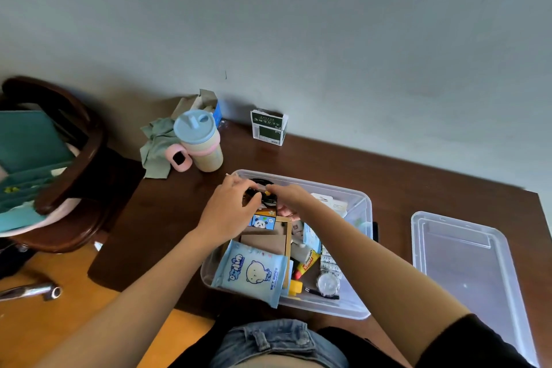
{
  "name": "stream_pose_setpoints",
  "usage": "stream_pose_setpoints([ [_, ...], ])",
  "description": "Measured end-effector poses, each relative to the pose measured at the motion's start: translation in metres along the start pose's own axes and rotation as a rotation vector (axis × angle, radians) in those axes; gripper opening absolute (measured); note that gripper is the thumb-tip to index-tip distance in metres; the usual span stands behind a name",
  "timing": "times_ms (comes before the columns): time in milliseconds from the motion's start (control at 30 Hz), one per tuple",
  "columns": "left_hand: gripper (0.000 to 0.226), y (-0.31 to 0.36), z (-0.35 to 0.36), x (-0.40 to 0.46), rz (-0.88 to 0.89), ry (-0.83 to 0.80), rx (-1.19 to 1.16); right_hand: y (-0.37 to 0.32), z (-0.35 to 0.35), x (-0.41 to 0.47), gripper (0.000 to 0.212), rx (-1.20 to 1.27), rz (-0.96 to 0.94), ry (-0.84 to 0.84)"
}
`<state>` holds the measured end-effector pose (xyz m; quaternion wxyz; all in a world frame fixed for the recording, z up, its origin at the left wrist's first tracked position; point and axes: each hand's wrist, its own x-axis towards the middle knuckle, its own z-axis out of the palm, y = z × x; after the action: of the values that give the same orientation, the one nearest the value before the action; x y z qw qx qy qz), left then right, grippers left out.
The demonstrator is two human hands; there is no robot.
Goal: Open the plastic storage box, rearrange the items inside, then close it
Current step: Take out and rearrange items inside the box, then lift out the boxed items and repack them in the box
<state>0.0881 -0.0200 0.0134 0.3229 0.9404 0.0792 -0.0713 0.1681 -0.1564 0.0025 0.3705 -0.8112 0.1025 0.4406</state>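
- The dark wooden desk (328, 158) carries everything.
- My clear plastic storage box (355, 203) sits open in front of me, crowded with small items.
- Its lid (466, 263) lies flat on the desk, just to the right of the box.
- A pack of wet wipes (251, 273) leans at the box's near left corner.
- My left hand (230, 212) and right hand (291, 197) meet over the far end of the box, fingers curled around a small dark item (263, 196); I can't tell what it is.
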Motion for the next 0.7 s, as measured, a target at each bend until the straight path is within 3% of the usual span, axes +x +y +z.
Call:
stream_pose_setpoints([
  [133,0.022,0.010,0.005,0.001,0.076,0.027,-0.082,0.004,-0.003,0.000,0.037,0.039,-0.008,-0.031],
  [233,0.020,0.016,0.005,0.001,0.056,0.075,-0.280,0.015,-0.009,-0.002,0.022,0.217,-0.170,-0.029],
  [333,0.024,0.015,0.005,0.000,-0.029,0.100,-0.457,0.033,-0.027,-0.018,0.018,0.187,-0.337,-0.012],
  [467,0.028,0.002,0.007,0.000,-0.007,0.005,-0.141,0.060,-0.059,-0.043,0.013,0.037,-0.443,0.004],
  [567,0.032,-0.002,0.010,0.000,0.026,-0.176,0.136,0.079,-0.078,-0.047,0.012,-0.159,-0.319,-0.037],
  [700,0.035,0.003,0.014,0.004,0.149,-0.236,0.310,0.094,-0.072,-0.040,0.014,-0.532,-0.134,-0.098],
])
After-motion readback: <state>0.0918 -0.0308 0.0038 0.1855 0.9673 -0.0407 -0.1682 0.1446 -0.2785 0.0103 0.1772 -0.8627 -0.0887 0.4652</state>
